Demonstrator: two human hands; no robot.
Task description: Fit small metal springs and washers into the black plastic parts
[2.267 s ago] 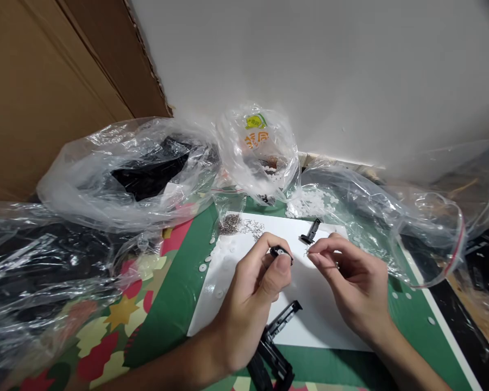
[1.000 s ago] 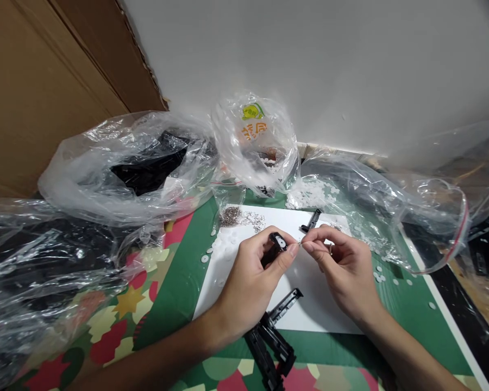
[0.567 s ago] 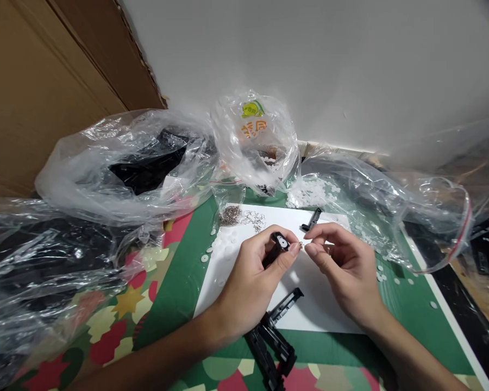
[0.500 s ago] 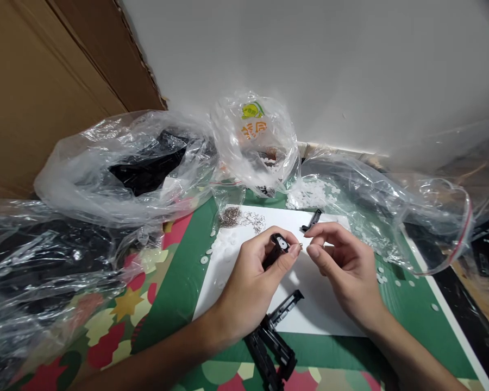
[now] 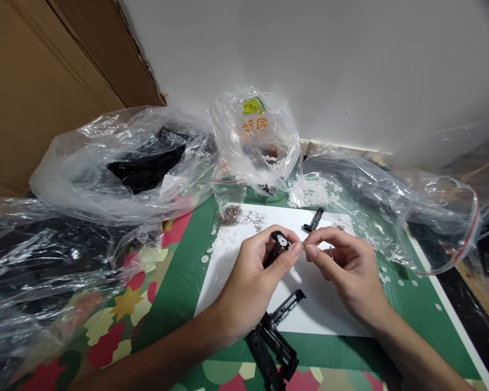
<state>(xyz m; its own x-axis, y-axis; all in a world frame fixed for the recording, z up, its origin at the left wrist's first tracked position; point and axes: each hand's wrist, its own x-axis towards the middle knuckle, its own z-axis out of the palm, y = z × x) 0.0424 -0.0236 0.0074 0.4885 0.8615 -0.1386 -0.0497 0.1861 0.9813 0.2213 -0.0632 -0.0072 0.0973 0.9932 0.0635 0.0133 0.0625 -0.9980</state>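
A: Left hand [image 5: 248,288]?
B: Grip closed on a small black plastic part [image 5: 276,244] with a white disc on its top end, held above the white sheet [image 5: 228,271].
A: Right hand [image 5: 346,271]?
B: Thumb and forefinger pinch a tiny metal piece [image 5: 303,245], possibly a spring, too small to tell, touching the left thumb tip just beside the part.
A: Nearby?
B: Pile of small metal bits [image 5: 230,215] at the sheet's far edge; black clips [image 5: 275,339] at the near edge.

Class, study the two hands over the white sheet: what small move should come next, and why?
Probably ease the tiny metal spring, pinched in the right hand, into the round end of the small black plastic part that the left hand holds. The fingertips nearly meet there, and the spring sits just beside the part's white-centred end.
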